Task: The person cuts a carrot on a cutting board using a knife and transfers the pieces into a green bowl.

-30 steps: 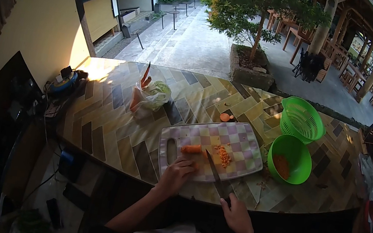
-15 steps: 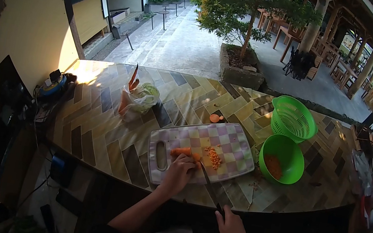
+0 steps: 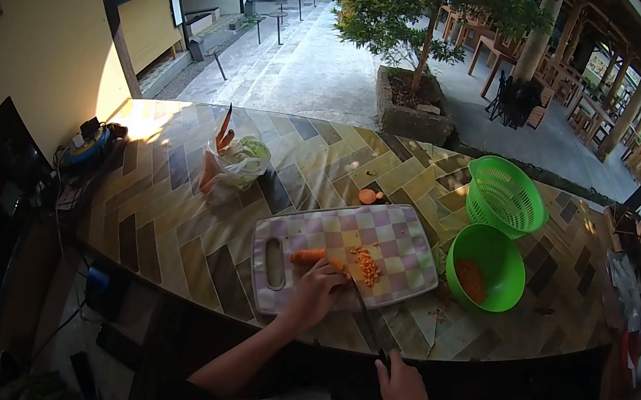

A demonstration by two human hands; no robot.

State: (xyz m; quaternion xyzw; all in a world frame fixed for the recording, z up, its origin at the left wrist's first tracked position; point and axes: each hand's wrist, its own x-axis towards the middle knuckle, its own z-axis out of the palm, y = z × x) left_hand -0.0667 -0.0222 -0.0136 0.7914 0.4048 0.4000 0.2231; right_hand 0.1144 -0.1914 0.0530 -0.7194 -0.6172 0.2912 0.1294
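On the checkered cutting board (image 3: 306, 232), my left hand (image 3: 314, 292) is closed on a carrot (image 3: 308, 255), fingers pressed on its right part. My right hand (image 3: 403, 393) grips the black handle of a knife (image 3: 367, 320). The blade slants up and left, its tip beside the carrot and close to my left fingertips. A small pile of diced carrot (image 3: 366, 267) lies on the board just right of the blade tip. Right of the board, a green bowl (image 3: 506, 276) holds orange pieces.
A green colander (image 3: 507, 197) stands behind the bowl. Orange carrot pieces (image 3: 369, 197) lie behind the board. A plastic bag (image 3: 244, 168) with pale green leaves and carrots is at the back left. Cables and a blue item (image 3: 90, 146) sit at the left edge.
The view has shifted slightly. My right hand and the knife handle have moved a little to the right; my left hand stays on the carrot.
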